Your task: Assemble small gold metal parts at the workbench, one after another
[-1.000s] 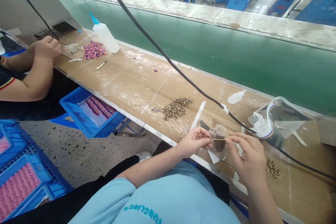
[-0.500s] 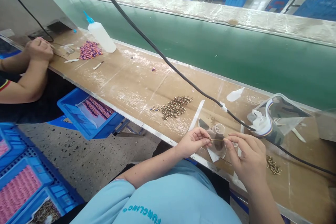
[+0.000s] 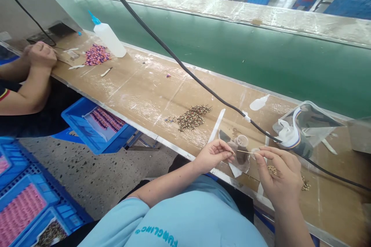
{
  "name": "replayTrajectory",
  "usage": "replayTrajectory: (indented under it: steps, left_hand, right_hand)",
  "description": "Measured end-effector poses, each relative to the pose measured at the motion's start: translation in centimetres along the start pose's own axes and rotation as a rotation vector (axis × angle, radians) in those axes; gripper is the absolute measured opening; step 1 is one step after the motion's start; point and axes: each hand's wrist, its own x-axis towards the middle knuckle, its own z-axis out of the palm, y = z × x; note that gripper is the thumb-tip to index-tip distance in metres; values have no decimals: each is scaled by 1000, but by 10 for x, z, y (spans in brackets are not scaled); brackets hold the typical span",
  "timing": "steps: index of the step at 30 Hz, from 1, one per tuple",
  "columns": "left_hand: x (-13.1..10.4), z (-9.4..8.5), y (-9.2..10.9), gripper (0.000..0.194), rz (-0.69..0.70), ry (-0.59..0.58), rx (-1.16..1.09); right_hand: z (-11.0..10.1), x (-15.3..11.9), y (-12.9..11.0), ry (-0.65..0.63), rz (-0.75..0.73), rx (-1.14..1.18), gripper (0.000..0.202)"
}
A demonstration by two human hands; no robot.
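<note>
My right hand (image 3: 282, 179) pinches a thin pale stick (image 3: 245, 152), like a toothpick, which points left toward my other hand. Thumb and fingertips of my left hand (image 3: 216, 155) are pressed together just left of the stick's tip; whatever they pinch is too small to make out. A small clear cup (image 3: 242, 141) stands on the table just beyond both hands, beside a dark stained patch. Left of it lies a heap of small brass-coloured pieces (image 3: 193, 118). More such pieces (image 3: 305, 183) lie by my right hand, partly hidden behind it.
A black cable (image 3: 174, 56) hangs across the view. At right lies a clear pouch with a camouflage pattern (image 3: 308, 123). A white squeeze bottle (image 3: 110, 40) and a pink-purple heap (image 3: 97, 54) are near a co-worker's hands (image 3: 42, 54). Blue bins (image 3: 84, 135) stand below the table's left edge.
My right hand has moved a little to the right with the stick, whose tip now sits apart from my left fingertips. My left hand has hardly moved. The view has shifted slightly.
</note>
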Motion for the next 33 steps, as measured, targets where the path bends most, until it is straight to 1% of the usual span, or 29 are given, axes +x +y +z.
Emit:
replayTrajectory:
  steps: [4, 11, 16, 19, 23, 27, 30, 33]
  left_hand:
    - [0, 1, 0, 35, -2, 6, 0]
    - [0, 1, -1, 36, -22, 13, -9]
    - [0, 2, -1, 35, -21, 21, -11]
    - [0, 1, -1, 35, -15, 23, -6]
    - [1, 1, -2, 34, -4, 29, -4]
    - [0, 1, -2, 34, -1, 35, -16]
    - [0, 1, -2, 33, -8, 38, -21]
    - [0, 1, -2, 34, -16, 40, -31]
  right_hand:
    - [3, 2, 6, 12, -19, -59, 6]
    - [17, 5, 14, -17, -96, -259, 11]
    - [24, 7, 13, -70, -122, -293, 14]
    - [24, 7, 14, -80, -141, -302, 14]
    - [19, 5, 17, -44, -113, -251, 12]
    - [6, 0, 14, 0, 20, -116, 11]
    - [-1, -3, 7, -26, 93, -4, 11]
    - [-2, -5, 0, -68, 90, 42, 12]
